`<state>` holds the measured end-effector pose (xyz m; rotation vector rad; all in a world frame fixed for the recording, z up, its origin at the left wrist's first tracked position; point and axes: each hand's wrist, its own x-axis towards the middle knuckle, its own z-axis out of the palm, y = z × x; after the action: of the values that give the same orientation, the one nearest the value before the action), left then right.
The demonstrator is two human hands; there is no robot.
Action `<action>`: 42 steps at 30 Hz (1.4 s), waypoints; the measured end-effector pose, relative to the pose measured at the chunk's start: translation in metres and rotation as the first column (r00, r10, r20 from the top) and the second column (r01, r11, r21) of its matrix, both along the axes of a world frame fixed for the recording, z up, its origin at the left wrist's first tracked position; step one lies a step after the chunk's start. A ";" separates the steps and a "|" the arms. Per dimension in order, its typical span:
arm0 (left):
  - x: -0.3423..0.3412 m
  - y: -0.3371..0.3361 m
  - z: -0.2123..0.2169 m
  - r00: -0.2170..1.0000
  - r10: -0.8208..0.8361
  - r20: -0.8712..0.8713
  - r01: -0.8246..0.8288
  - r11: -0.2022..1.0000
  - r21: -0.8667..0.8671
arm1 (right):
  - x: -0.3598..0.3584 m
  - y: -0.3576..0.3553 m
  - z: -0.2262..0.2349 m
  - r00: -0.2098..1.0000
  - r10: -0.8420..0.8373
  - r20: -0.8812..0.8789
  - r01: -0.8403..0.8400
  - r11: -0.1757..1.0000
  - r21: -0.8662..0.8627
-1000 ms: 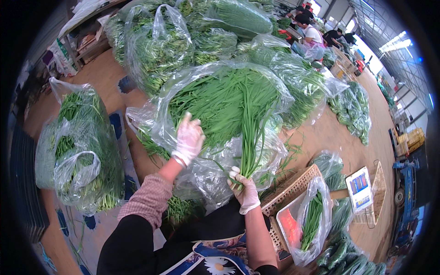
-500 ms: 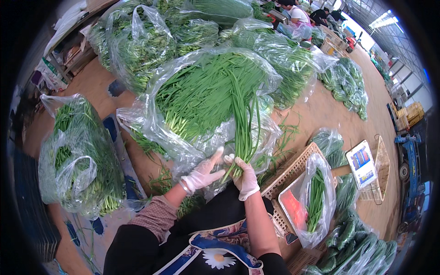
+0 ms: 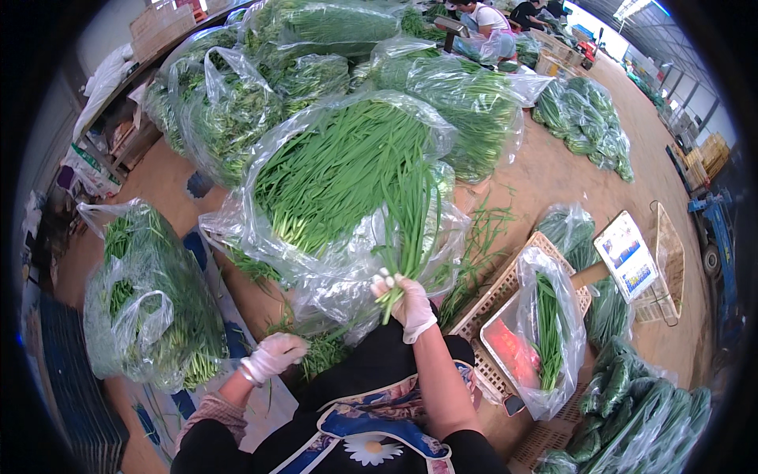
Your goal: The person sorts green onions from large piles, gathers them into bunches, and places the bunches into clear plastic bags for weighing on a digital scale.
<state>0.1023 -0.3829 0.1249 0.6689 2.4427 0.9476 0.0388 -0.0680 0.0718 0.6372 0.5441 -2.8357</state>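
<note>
My right hand (image 3: 414, 306), in a thin white glove, is closed round the pale stem ends of a bunch of garlic chives (image 3: 410, 237). The long green leaves reach away from me over the rim of a big clear plastic bag (image 3: 312, 276). Loose garlic chives (image 3: 332, 178) fill that bag. My left hand (image 3: 274, 355), gloved too, is apart from the bunch at lower left, above green scraps (image 3: 322, 355). Its fingers are curled together; whatever may be in them is hidden.
At right a scale (image 3: 505, 347) bears a smaller bag of chives (image 3: 546, 332), beside a tan plastic crate (image 3: 545, 246) and a display panel (image 3: 626, 257). Full bags of greens stand at left (image 3: 154, 308) and behind (image 3: 442, 103). A co-worker (image 3: 485, 20) sits far back.
My left hand has left the bunch and moved down and left, its fingers now curled. The right hand keeps hold of the chives. The whole view has shifted slightly.
</note>
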 end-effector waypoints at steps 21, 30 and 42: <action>-0.101 0.483 -0.051 0.889 -0.110 0.444 -0.230 0.731 0.642 | 0.156 0.207 0.119 0.957 0.189 -0.221 0.286 -0.466 0.837; -0.131 0.488 -0.040 0.854 -0.269 0.446 -0.136 0.712 0.689 | 0.295 0.369 -0.071 0.745 -0.645 0.168 -0.353 -0.168 0.920; -0.212 0.293 -0.006 0.655 0.077 -0.752 -0.281 0.948 -0.148 | 0.256 0.277 0.029 0.957 -0.289 -0.037 -0.124 -0.518 0.846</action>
<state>-0.1094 -0.0897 0.1190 0.8454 3.3391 0.4241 0.2943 0.2088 0.1009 1.1303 3.2109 -1.0095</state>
